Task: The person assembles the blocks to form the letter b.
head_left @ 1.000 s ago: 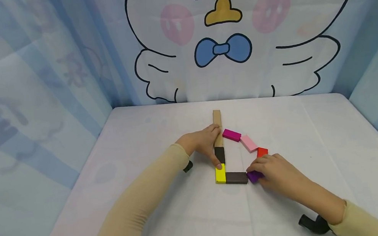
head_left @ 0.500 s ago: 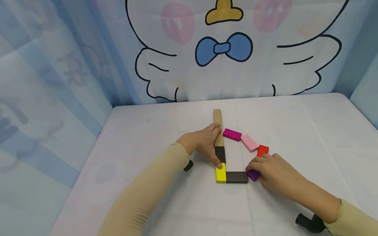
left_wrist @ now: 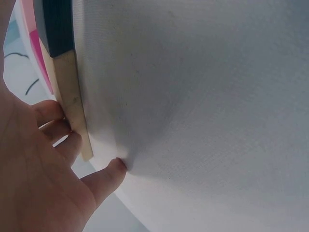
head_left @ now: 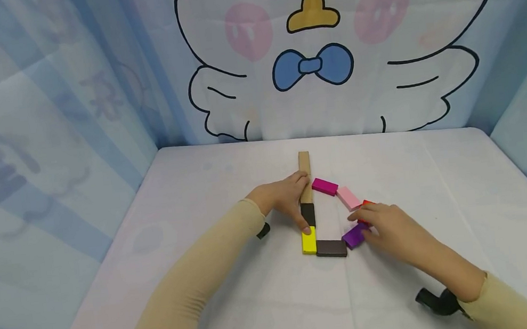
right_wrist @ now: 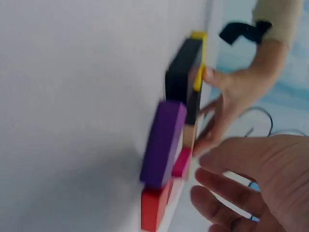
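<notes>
In the head view, flat blocks lie end to end in a closed loop. My left hand (head_left: 283,200) rests along its left side, thumb on the yellow block (head_left: 308,243), fingers spread past the black block (head_left: 308,214) to the wooden blocks (head_left: 304,163). My right hand (head_left: 398,231) hovers close over the purple block (head_left: 354,236) and partly covers the red block (head_left: 366,203). In the right wrist view, the fingers stand loosely apart from the purple block, whose end meets the red one. A dark brown block (head_left: 332,248) joins yellow and purple.
A magenta block (head_left: 325,186) and a pink block (head_left: 348,198) form the loop's upper right. The white-covered table (head_left: 240,306) extends around. Behind it hangs a cloth (head_left: 315,105) with a cartoon bird. Black wrist cameras (head_left: 437,301) sit by the sleeves.
My right hand has let go of the purple block and lifted slightly up and right, over the red block. The purple block now slants up toward red. The left hand stays put.
</notes>
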### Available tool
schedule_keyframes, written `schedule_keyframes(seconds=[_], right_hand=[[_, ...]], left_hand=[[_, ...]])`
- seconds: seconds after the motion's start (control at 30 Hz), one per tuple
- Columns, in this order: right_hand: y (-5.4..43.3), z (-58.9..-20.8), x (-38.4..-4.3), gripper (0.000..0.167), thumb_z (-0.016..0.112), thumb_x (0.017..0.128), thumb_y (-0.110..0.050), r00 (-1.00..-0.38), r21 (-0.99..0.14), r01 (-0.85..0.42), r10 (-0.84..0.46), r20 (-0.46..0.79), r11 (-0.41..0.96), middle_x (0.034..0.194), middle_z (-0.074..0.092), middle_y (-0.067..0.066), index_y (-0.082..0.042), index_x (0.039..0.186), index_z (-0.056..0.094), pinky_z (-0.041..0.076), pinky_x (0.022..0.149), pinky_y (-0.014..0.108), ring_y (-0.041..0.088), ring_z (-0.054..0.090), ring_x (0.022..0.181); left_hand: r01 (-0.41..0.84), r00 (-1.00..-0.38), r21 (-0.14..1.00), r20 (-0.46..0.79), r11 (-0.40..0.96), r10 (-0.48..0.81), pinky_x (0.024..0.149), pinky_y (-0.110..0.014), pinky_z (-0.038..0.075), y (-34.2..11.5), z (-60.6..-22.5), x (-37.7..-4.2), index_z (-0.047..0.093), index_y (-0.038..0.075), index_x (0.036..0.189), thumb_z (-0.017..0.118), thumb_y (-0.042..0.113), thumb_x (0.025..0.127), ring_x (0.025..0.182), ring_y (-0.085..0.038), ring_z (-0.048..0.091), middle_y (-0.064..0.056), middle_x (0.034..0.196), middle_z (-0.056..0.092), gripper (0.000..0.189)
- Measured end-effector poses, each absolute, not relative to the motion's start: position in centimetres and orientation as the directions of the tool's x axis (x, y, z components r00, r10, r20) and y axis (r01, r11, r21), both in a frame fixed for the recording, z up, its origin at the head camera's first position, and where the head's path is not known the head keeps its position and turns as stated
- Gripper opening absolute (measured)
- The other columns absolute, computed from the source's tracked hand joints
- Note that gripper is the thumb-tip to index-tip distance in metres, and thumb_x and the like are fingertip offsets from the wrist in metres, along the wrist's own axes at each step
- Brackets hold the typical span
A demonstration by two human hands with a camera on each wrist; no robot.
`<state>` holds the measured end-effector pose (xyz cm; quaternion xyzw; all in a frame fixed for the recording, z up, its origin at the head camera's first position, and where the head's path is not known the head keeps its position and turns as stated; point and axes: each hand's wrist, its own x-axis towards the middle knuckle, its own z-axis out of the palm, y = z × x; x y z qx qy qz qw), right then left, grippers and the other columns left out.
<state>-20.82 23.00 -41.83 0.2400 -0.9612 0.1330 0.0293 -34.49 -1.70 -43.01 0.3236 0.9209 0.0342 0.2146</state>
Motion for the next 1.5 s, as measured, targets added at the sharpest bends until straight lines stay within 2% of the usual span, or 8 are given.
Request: schedule_keyframes(seconds=[0.17,0.4,0.53,0.93,1.07,1.23,1.37,1.5], right_hand=[[24.8,-41.4,-21.3,0.034,0.082,0.086,-0.009,-0.916,-0.283,-0.401,-0.372,0.152,0.871,0.115,0.072,0.012,-0.007,0.119,0.073,0.060,0.074,0.042,0.025,0.066,0.088],[22.5,-43.3,-19.7,0.042,0.089,0.078,-0.044,-0.820,-0.161,-0.570,-0.546,0.169,0.806,0.108,0.071,-0.002,-0.020,0.110,0.077,0.056,0.083,0.043,0.018,0.065,0.097],[20.9,-44.1,-19.3,0.040,0.091,0.076,-0.044,-0.796,-0.136,-0.602,-0.577,0.185,0.787,0.105,0.069,-0.005,-0.022,0.106,0.076,0.052,0.079,0.036,0.013,0.060,0.092],[20.3,-44.6,-20.1,0.028,0.091,0.079,-0.029,-0.793,-0.144,-0.604,-0.572,0.210,0.784,0.094,0.071,-0.005,-0.017,0.099,0.076,0.055,0.078,0.037,0.016,0.062,0.087],[20.6,-44.4,-20.1,0.030,0.089,0.081,-0.034,-0.821,-0.175,-0.568,-0.540,0.186,0.804,0.099,0.072,-0.003,-0.018,0.103,0.076,0.057,0.081,0.039,0.018,0.064,0.091],[22.2,-43.7,-20.6,0.030,0.085,0.086,-0.034,-0.882,-0.230,-0.468,-0.434,0.185,0.853,0.108,0.073,0.005,-0.015,0.108,0.076,0.059,0.089,0.051,0.029,0.068,0.099],[24.3,-43.1,-21.4,0.022,0.078,0.092,-0.024,-0.941,-0.288,-0.335,-0.301,0.155,0.897,0.113,0.071,0.015,-0.010,0.109,0.074,0.058,0.090,0.057,0.037,0.067,0.102],[26.0,-43.3,-22.2,0.030,0.072,0.096,-0.024,-0.981,-0.339,-0.193,-0.177,0.078,0.921,0.122,0.066,0.025,-0.003,0.118,0.071,0.056,0.090,0.062,0.044,0.064,0.106]], left_hand=[[0.589,-0.696,0.193,-0.372,0.784,0.615,0.129,-0.037,0.020,-1.7,-43.3,-34.6,0.010,0.009,0.166,0.083,0.077,0.065,0.161,-0.022,0.009,-0.009,0.175,-0.001,0.142],[0.577,-0.702,0.198,-0.376,0.793,0.605,0.129,-0.037,0.020,-1.5,-43.2,-34.6,0.010,0.009,0.166,0.084,0.076,0.064,0.161,-0.023,0.012,-0.010,0.175,0.001,0.143],[0.573,-0.704,0.205,-0.373,0.793,0.605,0.129,-0.037,0.020,-1.5,-43.2,-34.6,0.011,0.009,0.166,0.085,0.076,0.064,0.160,-0.023,0.013,-0.011,0.175,0.002,0.143],[0.588,-0.697,0.204,-0.364,0.783,0.618,0.129,-0.036,0.021,-1.5,-43.3,-34.7,0.012,0.009,0.166,0.084,0.077,0.064,0.159,-0.022,0.016,-0.010,0.174,0.004,0.142],[0.585,-0.699,0.205,-0.363,0.785,0.616,0.129,-0.037,0.021,-1.5,-43.4,-34.7,0.012,0.009,0.166,0.084,0.077,0.063,0.159,-0.022,0.015,-0.009,0.174,0.003,0.142],[0.577,-0.698,0.215,-0.372,0.788,0.612,0.129,-0.039,0.021,-1.4,-43.4,-34.7,0.011,0.010,0.166,0.083,0.077,0.064,0.161,-0.024,0.013,-0.010,0.175,0.001,0.142],[0.577,-0.697,0.216,-0.373,0.788,0.612,0.128,-0.038,0.021,-1.5,-43.3,-34.7,0.010,0.009,0.166,0.084,0.076,0.064,0.160,-0.024,0.013,-0.011,0.175,0.000,0.143],[0.577,-0.697,0.212,-0.375,0.788,0.611,0.129,-0.037,0.020,-1.5,-43.3,-34.6,0.009,0.009,0.166,0.084,0.076,0.064,0.160,-0.024,0.013,-0.010,0.175,0.000,0.143]])
